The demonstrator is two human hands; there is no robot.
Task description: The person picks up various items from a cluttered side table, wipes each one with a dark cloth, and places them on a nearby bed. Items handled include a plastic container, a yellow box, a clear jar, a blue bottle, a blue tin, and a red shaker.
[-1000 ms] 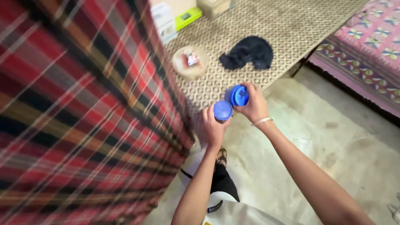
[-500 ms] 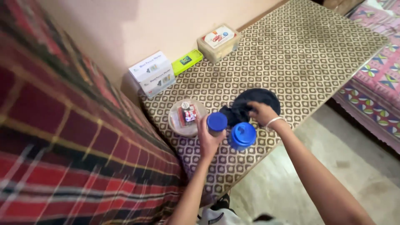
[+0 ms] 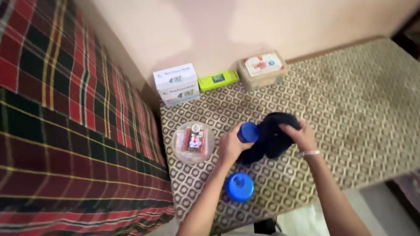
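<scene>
My left hand (image 3: 230,146) grips a small container with a blue lid (image 3: 248,132), held just above the patterned table (image 3: 350,109). My right hand (image 3: 298,134) rests on a dark blue cloth (image 3: 271,140) bunched on the table, fingers curled into it. The cloth lies between my two hands and touches the blue-lidded container. A second blue-capped container (image 3: 239,187) stands alone on the table near its front edge, below my left forearm.
A clear round tub (image 3: 193,141) with small packets sits left of my left hand. Along the wall stand a white box (image 3: 176,84), a flat green box (image 3: 218,80) and a lidded plastic box (image 3: 262,69). A red plaid cloth (image 3: 65,144) hangs at the left.
My right hand let go of the larger blue-capped container, which now stands on the table, and moved onto the dark cloth. The view swung up from the floor to the table.
</scene>
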